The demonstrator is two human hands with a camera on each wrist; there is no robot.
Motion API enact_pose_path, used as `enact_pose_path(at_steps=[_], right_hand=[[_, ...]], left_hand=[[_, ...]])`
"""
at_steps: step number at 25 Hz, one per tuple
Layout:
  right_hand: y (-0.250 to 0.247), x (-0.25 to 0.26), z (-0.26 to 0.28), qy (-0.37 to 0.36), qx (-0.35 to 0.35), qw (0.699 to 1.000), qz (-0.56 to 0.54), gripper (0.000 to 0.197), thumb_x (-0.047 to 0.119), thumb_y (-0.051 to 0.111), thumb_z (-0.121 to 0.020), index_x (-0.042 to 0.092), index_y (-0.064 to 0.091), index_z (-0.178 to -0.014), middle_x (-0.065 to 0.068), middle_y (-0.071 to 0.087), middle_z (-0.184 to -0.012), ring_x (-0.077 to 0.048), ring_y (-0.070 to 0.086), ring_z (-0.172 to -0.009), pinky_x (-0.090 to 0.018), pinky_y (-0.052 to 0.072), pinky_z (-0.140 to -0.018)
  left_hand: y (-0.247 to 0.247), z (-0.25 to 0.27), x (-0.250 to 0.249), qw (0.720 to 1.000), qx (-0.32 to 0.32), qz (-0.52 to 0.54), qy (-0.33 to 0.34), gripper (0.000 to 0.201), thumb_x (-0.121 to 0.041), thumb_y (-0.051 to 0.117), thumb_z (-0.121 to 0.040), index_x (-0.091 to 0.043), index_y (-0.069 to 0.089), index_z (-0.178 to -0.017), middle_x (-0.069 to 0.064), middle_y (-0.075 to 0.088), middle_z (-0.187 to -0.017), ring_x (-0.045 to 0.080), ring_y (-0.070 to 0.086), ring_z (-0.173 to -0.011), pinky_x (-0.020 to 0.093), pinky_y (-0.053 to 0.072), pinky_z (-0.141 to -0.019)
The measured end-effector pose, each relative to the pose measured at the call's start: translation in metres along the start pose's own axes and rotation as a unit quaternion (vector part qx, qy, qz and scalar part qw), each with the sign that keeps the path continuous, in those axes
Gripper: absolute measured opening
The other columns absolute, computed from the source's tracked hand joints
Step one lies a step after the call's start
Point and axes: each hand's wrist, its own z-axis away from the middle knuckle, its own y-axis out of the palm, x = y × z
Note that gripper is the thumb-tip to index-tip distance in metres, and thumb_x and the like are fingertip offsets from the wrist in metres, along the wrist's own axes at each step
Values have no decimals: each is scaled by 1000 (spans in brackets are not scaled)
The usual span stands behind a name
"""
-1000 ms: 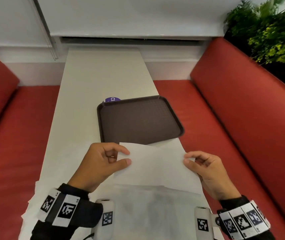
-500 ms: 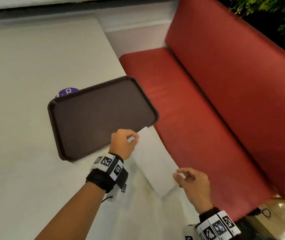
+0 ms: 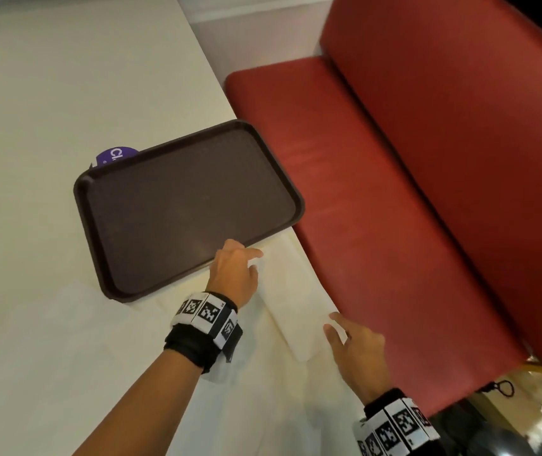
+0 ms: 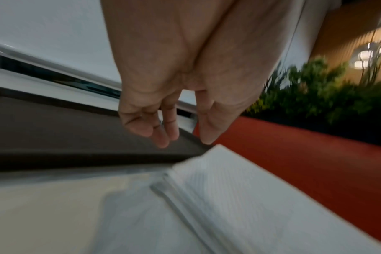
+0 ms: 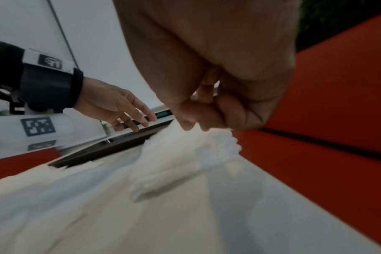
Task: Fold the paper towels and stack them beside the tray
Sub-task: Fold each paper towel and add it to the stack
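The folded paper towel (image 3: 296, 301) lies flat on the bench (image 3: 33, 324), at the bench's right edge, just beside the near right corner of the tray (image 3: 187, 205), at about 5 o'clock from the tray's middle. Its long side runs along the bench edge next to the red seat (image 3: 378, 192). In the left wrist view I see the towel (image 4: 239, 197) as layered sheets with a ridged edge, its far corner close under my fingertips (image 4: 163, 139).

My left hand (image 3: 235, 274) hovers over the towel's far end, at the tray's near rim; its fingers hang loosely apart, relaxed, closed on nothing. From the right wrist camera the same hand (image 5: 115, 108) shows spread fingers above the tray rim (image 5: 102, 151). My right hand (image 3: 358, 350) sits at the towel's near end, at about 5 o'clock from the left hand, fingers loosely curled, thumb and forefinger tips at the towel's corner; the blurred views do not let me tell whether they pinch it or only touch.

More loose white sheets (image 3: 279, 406) lie spread on the bench at 6 o'clock, under and between my wrists. A purple round label (image 3: 116, 156) peeks out from under the tray's far left edge, at 11 o'clock. The tray holds nothing.
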Motion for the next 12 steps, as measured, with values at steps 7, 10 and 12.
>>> enact_pose_path(at_steps=[7, 10, 12], right_hand=[[47, 70, 40, -171, 129, 976, 43, 51, 48, 64, -84, 21, 57, -126, 4, 61, -106, -5, 57, -90, -19, 46, -87], [91, 91, 60, -166, 220, 945, 176, 73, 54, 52, -89, 15, 28, -146, -5, 37, -143, -23, 37, -133, -32, 34, -107], [105, 99, 73, -186, 206, 928, 249, 70, 53, 51, -90, 13, 29, -142, -8, 37, -140, -24, 41, -127, -35, 37, -99]], left_hand=[[-64, 176, 98, 971, -81, 160, -159, 24, -7, 61, -85, -29, 69, -81, -7, 69, -82, 8, 63, -69, 3, 42, -56], [-54, 250, 151, 941, -87, 151, -289, 22, -7, 63, -82, -28, 69, -78, 0, 69, -77, 15, 63, -68, 9, 42, -61], [-39, 290, 181, 922, -50, 153, -353, 19, -10, 67, -79, -24, 68, -91, 3, 66, -76, 19, 62, -71, 19, 42, -70]])
